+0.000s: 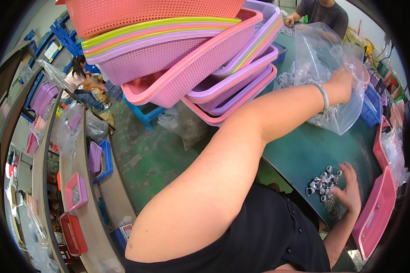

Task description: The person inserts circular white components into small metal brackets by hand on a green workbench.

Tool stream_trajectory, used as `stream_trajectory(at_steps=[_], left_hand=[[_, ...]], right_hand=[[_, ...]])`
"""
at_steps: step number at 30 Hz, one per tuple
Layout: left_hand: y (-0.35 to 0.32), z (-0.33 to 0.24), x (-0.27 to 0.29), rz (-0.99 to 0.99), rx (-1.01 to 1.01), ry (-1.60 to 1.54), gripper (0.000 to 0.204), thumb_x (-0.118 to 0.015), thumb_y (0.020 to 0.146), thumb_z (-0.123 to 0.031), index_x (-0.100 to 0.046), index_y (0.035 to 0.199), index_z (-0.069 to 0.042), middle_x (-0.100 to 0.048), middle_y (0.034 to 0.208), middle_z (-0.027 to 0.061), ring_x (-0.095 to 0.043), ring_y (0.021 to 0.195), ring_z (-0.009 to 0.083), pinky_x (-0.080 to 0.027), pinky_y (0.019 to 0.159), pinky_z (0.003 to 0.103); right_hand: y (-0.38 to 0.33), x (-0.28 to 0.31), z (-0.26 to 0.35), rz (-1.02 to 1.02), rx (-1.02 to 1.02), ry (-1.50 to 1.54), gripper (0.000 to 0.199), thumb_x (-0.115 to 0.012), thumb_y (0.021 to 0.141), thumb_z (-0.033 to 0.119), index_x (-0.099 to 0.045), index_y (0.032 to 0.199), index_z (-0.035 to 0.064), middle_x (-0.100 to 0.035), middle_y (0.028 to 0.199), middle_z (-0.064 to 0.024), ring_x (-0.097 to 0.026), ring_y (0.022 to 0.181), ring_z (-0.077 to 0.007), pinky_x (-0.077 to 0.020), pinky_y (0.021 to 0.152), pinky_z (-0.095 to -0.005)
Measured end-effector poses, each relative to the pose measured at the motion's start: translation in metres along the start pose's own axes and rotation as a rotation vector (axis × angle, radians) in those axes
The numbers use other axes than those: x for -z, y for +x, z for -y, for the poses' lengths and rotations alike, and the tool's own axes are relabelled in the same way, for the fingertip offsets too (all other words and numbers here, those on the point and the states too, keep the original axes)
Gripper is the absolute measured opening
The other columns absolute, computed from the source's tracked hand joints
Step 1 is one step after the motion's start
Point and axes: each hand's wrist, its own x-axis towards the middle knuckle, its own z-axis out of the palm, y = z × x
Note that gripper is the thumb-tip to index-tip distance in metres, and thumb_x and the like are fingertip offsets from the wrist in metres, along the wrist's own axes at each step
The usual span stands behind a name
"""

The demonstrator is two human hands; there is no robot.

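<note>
Baskets [177,59], pink and purple, are sitting stacked at the far-left end of our green table [300,150]. Clear bag [325,68] w/ small metal bits is standing on the table beyond them; our left hand [340,82] is gripping its rim, fingers closed on the plastic. Near the table's front edge, our right hand [348,191] is resting w/ fingers spread, touching a little pile of rings [322,183], holding none.
</note>
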Motion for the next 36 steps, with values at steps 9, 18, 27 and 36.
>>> stream_trajectory(at_steps=[9, 18, 27, 36], left_hand=[[-0.029, -0.009, 0.019, 0.243, -0.146, 0.149, 0.014, -0.058, 0.074, -0.013, -0.066, 0.082, -0.006, -0.062, 0.091, 0.015, -0.056, 0.093, 0.0339, -0.044, 0.082, 0.041], [-0.173, -0.035, 0.03, 0.077, -0.55, -0.31, 0.015, -0.064, 0.07, -0.019, -0.059, 0.076, -0.006, -0.054, 0.085, 0.0091, -0.05, 0.083, 0.0283, -0.041, 0.072, 0.039], [-0.23, -0.006, 0.014, 0.416, -0.167, -0.31, 0.052, -0.07, 0.071, -0.025, -0.049, 0.113, -0.004, -0.051, 0.107, 0.0143, -0.046, 0.103, 0.0316, -0.036, 0.091, 0.041], [-0.233, -0.006, -0.002, 0.314, -0.098, -0.26, 0.037, -0.069, 0.069, -0.012, -0.05, 0.1, -0.004, -0.054, 0.096, 0.0116, -0.048, 0.095, 0.0302, -0.036, 0.087, 0.04]], right_hand=[[-0.011, -0.037, 0.03, -0.029, 0.04, 0.041, 0.103, -0.057, 0.058, 0.077, -0.041, 0.131, 0.0058, -0.023, 0.143, -0.0228, -0.019, 0.132, -0.042, -0.019, 0.106, -0.0495], [0.011, -0.057, 0.042, -0.001, 0.13, -0.166, 0.067, -0.071, 0.064, 0.031, -0.049, 0.122, 0.006, -0.033, 0.136, -0.0205, -0.027, 0.126, -0.044, -0.0221, 0.104, -0.0502], [0.039, -0.071, 0.032, -0.118, 0.213, -0.131, 0.044, -0.068, 0.069, 0.017, -0.054, 0.107, 0.0004, -0.043, 0.128, -0.0212, -0.034, 0.122, -0.0438, -0.0272, 0.101, -0.0505], [0.062, -0.049, 0.037, 0.012, 0.178, -0.144, 0.042, -0.069, 0.066, 0.012, -0.056, 0.104, 0.0011, -0.053, 0.115, -0.0152, -0.043, 0.116, -0.0373, -0.028, 0.1, -0.0497]])
